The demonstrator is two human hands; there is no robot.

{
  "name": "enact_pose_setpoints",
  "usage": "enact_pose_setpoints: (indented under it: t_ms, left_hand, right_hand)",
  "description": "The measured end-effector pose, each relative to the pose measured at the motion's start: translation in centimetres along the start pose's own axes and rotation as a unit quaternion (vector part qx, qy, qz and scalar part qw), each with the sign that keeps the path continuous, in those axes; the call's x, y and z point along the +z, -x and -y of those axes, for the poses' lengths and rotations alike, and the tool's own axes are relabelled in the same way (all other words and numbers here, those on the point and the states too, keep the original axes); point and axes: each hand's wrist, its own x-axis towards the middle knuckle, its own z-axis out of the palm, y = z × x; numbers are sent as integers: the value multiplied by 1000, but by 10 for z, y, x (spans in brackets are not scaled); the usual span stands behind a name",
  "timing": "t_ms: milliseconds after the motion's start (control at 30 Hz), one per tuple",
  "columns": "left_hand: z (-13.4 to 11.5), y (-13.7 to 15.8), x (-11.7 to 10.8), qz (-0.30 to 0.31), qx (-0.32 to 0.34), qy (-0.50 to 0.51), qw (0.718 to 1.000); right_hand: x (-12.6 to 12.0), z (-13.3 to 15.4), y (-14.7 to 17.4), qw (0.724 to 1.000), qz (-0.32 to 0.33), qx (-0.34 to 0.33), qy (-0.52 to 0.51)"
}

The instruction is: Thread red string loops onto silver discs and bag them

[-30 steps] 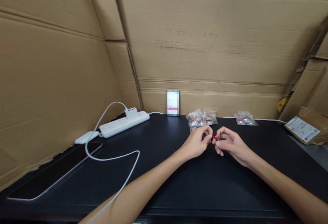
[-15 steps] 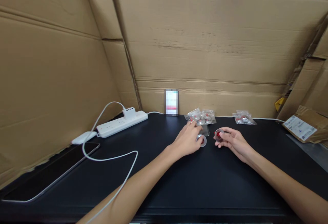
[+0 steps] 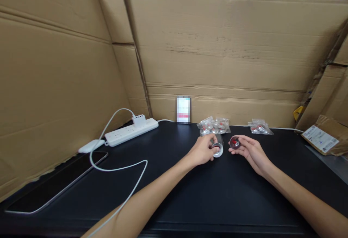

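Observation:
My left hand is closed on the edge of a small round silver dish-shaped piece, with fingertips inside its rim. Just to the right, my right hand pinches a small round cup-like piece with a red centre, its hollow side turned toward me. The two pieces are apart, held a little over the black table. Behind my left hand lies a flat clear plastic bag, partly covered by the hand. Beyond it are clear bags of silver and red pieces.
Another clear bag of such pieces lies at the back right. A phone stands against the cardboard wall. On the left are a power strip, a white cable and a dark tablet. A labelled brown package sits far right.
My left fingers have drawn back from the bags and closed in around the silver piece. The right piece has turned, showing more of its hollow side. The whole view has shifted slightly.

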Motion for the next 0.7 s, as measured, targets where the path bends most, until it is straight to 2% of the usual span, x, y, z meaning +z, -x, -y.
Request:
enact_pose_setpoints:
  t_ms: [67, 200, 267, 367, 467, 533, 700]
  left_hand:
    - [-2, -1, 8, 7, -65, 126, 990]
    - [-7, -1, 19, 34, -135, 322, 937]
    - [-9, 0, 20, 50, -151, 385, 909]
    - [-10, 1, 19, 64, -140, 458, 875]
    - [-9, 1, 19, 58, -123, 496, 858]
    - [-8, 1, 20, 57, -116, 506, 853]
    - [-6, 1, 24, 68, -104, 538, 834]
  right_hand:
    - [0, 0, 0, 999, -16, -37, 23]
    - [0, -3, 1, 978, -19, -133, 157]
    - [1, -5, 4, 953, 5, -188, 239]
    - [5, -5, 9, 900, 57, -260, 345]
    - [8, -4, 12, 861, 84, -301, 402]
    - [8, -3, 13, 857, 82, -307, 406]
    - [9, -2, 12, 871, 64, -298, 384]
